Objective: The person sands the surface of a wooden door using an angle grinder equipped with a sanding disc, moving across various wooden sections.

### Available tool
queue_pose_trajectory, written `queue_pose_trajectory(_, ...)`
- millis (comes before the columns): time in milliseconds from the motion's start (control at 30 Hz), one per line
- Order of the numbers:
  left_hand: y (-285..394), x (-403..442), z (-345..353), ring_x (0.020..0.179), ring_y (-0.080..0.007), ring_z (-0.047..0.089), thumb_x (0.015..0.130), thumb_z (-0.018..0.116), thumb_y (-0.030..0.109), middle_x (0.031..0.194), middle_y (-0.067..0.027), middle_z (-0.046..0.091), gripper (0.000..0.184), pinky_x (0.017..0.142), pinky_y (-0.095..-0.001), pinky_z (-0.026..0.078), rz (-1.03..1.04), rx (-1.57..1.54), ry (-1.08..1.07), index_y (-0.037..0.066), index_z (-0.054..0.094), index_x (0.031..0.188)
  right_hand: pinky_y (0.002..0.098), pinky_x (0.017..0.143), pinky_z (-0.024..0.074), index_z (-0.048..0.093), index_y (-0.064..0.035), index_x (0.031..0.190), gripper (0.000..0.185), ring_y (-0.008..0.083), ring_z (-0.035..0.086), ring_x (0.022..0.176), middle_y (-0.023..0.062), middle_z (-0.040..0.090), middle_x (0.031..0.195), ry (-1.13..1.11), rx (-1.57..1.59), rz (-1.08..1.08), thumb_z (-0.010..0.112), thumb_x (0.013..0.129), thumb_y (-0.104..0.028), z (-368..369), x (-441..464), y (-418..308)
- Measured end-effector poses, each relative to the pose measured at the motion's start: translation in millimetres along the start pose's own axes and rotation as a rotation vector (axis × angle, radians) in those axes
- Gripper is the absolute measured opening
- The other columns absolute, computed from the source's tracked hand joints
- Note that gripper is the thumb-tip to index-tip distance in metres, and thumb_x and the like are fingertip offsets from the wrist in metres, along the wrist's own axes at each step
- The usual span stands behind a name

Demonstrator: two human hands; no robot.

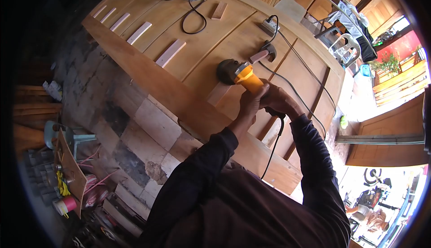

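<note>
A yellow angle grinder (249, 79) is held over the wooden panel (244, 21), its dark round head pointing up and left. My left hand (248, 106) is closed around the body from the near side. Wrapped over the rear of the tool is my right hand (280, 99), touching the left; some fingers of both are hidden. A black cord hangs below the hands. Just left of them a flat wood block (218, 94) lies on the panel. Beyond the grinder sits a dark curved object with a wood piece (259, 56) against it.
A power strip (270, 25) with cables lies on the panel's far part. Several wood strips (171, 53) line its left side, and a loose black cord (194, 28) coils near a block (219, 11). Worn tiles (157, 118) cover the floor; a stool (83, 137) stands lower left.
</note>
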State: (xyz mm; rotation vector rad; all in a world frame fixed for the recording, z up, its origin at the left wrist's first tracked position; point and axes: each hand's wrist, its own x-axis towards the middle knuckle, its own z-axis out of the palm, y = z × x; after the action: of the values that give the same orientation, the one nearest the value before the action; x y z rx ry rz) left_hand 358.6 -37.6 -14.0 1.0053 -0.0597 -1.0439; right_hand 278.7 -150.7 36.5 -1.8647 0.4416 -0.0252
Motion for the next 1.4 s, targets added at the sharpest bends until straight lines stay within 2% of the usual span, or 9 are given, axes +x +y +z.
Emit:
queue_pose_trajectory(67, -2.2, 2.1, 1.6, 0.090, -0.0101, 0.074, 0.094, 0.084, 0.036, 0.109, -0.0031, 0.075, 0.044, 0.075, -0.0257, 0.061, -0.013, 0.000, -0.017, 0.005, 0.071, 0.123, 0.0307, 0.081, 0.0619, 0.054, -0.0039, 0.152, 0.082, 0.0148, 0.074, 0.101, 0.0108, 0.076, 0.116, 0.008, 0.054, 0.014, 0.091, 0.080, -0.014, -2.3, -1.3, 1.0)
queue_pose_trajectory(200, -7.5, -8.9, -0.8, 0.096, -0.0123, 0.072, 0.092, 0.084, 0.038, 0.107, -0.0051, 0.074, 0.047, 0.084, -0.0292, 0.058, -0.005, 0.017, -0.021, 0.003, 0.071, 0.120, 0.0305, 0.081, 0.0615, 0.054, -0.0065, 0.153, 0.083, 0.0139, 0.074, 0.100, 0.0091, 0.076, 0.118, -0.001, 0.009, 0.088, 0.092, 0.079, -0.013, 2.6, -15.9, -5.8)
queue_pose_trajectory(367, -16.2, -47.9, -11.2, 0.098, -0.0125, 0.071, 0.094, 0.083, 0.037, 0.110, -0.0062, 0.074, 0.048, 0.087, -0.0284, 0.057, 0.032, -0.005, 0.071, 0.001, 0.070, 0.123, 0.0359, 0.095, 0.0585, 0.055, -0.0105, 0.153, 0.085, 0.0182, 0.073, 0.110, 0.0104, 0.077, 0.122, -0.033, -0.117, -0.029, 0.092, 0.077, -0.014, 25.1, -35.8, -17.2)
queue_pose_trajectory(500, -17.6, -63.2, -11.3, 0.101, -0.0134, 0.072, 0.095, 0.083, 0.036, 0.113, -0.0071, 0.074, 0.050, 0.091, -0.0283, 0.057, 0.044, -0.015, 0.116, -0.001, 0.070, 0.125, 0.0379, 0.112, 0.0495, 0.054, -0.0079, 0.154, 0.083, 0.0201, 0.065, 0.124, 0.0099, 0.071, 0.136, -0.122, -0.150, 0.117, 0.092, 0.080, -0.013, 25.5, -42.5, -31.4)
queue_pose_trajectory(733, -9.2, -4.6, -4.0, 0.096, -0.0132, 0.072, 0.092, 0.086, 0.037, 0.109, -0.0059, 0.075, 0.048, 0.082, -0.0284, 0.059, 0.032, 0.013, 0.027, 0.002, 0.071, 0.121, 0.0330, 0.097, 0.0600, 0.052, -0.0021, 0.152, 0.078, 0.0156, 0.069, 0.112, 0.0091, 0.073, 0.128, -0.024, 0.045, 0.015, 0.088, 0.084, -0.006, 6.8, -9.1, -10.7)
queue_pose_trajectory(900, -8.5, 2.8, 2.9, 0.091, -0.0125, 0.074, 0.090, 0.086, 0.037, 0.108, -0.0048, 0.074, 0.047, 0.077, -0.0271, 0.061, -0.022, 0.032, -0.032, 0.005, 0.071, 0.121, 0.0337, 0.098, 0.0584, 0.053, -0.0032, 0.151, 0.080, 0.0168, 0.069, 0.113, 0.0089, 0.073, 0.128, 0.005, 0.091, 0.039, 0.091, 0.081, -0.010, -3.8, -9.6, 7.0)
queue_pose_trajectory(1100, -26.3, -33.8, -2.8, 0.099, -0.0140, 0.072, 0.091, 0.086, 0.039, 0.110, -0.0079, 0.076, 0.050, 0.088, -0.0302, 0.057, 0.039, 0.027, 0.049, -0.001, 0.073, 0.119, 0.0356, 0.103, 0.0554, 0.053, -0.0063, 0.152, 0.085, 0.0177, 0.070, 0.115, 0.0104, 0.075, 0.126, 0.004, -0.118, 0.048, 0.094, 0.078, -0.016, 13.5, -39.8, -14.7)
queue_pose_trajectory(1267, -23.9, -69.9, -15.3, 0.104, -0.0139, 0.070, 0.092, 0.085, 0.037, 0.114, -0.0083, 0.073, 0.053, 0.093, -0.0300, 0.055, 0.022, 0.024, 0.107, -0.002, 0.070, 0.125, 0.0406, 0.099, 0.0566, 0.054, -0.0130, 0.151, 0.082, 0.0286, 0.074, 0.112, 0.0158, 0.076, 0.122, -0.065, -0.187, 0.084, 0.092, 0.079, -0.022, 29.3, -56.3, -29.4)
queue_pose_trajectory(1400, -28.8, -82.0, -9.4, 0.103, -0.0133, 0.070, 0.093, 0.085, 0.031, 0.114, -0.0073, 0.072, 0.052, 0.093, -0.0289, 0.056, 0.001, -0.047, 0.129, -0.004, 0.067, 0.127, 0.0419, 0.100, 0.0566, 0.053, -0.0130, 0.151, 0.081, 0.0310, 0.074, 0.113, 0.0166, 0.076, 0.121, -0.127, -0.225, 0.113, 0.090, 0.079, -0.020, 27.4, -61.5, -39.4)
